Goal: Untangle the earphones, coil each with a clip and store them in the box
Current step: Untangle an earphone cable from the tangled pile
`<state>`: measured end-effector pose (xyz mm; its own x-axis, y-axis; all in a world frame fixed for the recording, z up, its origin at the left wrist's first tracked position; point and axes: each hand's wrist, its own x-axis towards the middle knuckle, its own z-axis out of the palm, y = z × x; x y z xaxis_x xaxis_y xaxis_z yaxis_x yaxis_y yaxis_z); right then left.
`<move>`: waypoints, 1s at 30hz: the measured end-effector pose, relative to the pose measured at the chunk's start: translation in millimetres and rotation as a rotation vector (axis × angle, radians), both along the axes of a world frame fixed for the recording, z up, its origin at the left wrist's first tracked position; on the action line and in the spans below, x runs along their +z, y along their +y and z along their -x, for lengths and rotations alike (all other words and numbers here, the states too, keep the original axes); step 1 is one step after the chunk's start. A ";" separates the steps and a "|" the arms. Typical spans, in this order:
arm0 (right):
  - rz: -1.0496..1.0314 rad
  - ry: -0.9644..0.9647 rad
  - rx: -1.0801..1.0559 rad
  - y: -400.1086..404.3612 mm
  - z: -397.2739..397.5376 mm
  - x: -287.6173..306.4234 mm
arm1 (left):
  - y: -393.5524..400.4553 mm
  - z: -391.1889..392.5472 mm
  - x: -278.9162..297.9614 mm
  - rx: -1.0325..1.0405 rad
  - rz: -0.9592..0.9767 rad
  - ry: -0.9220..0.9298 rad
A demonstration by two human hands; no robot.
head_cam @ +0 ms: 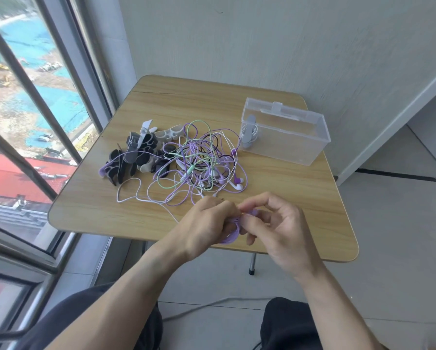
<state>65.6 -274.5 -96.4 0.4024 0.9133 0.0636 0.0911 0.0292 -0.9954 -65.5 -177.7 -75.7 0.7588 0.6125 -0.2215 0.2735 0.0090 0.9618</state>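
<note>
1. Above the near edge of a wooden folding table [275, 173], a left hand [206, 223] grips a coiled purple earphone cable [233, 233], fingers curled round it.
2. The right hand [277, 223] pinches a purple clip [254, 212] at the coil.
3. A tangle of earphones [201, 160] lies mid-table, loose clips [136, 152] just left of it.
4. A clear plastic box [285, 132], far right, holds one white coiled set [249, 132].

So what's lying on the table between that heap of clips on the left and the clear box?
In the head view, the tangle of earphone cables, purple, green, white and black, fills the stretch between the clips and the clear box.
</note>
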 end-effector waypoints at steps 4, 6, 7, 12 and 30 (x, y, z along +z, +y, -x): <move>-0.029 -0.043 0.014 2.7 4.9 -6.3 | 1.8 -2.9 4.1 0.124 0.165 -0.035; -0.028 -0.119 0.011 2.5 11.9 -10.5 | 5.5 -3.3 3.4 0.185 0.190 -0.016; -0.024 -0.165 0.005 2.9 16.2 -13.0 | 8.5 -2.4 3.8 0.198 0.199 -0.006; -0.072 -0.297 -0.083 7.5 33.0 -22.0 | 17.3 0.0 1.8 0.230 0.206 0.096; -0.225 -0.395 -0.275 23.0 48.4 -28.6 | 13.7 -5.3 -2.1 0.436 0.206 0.046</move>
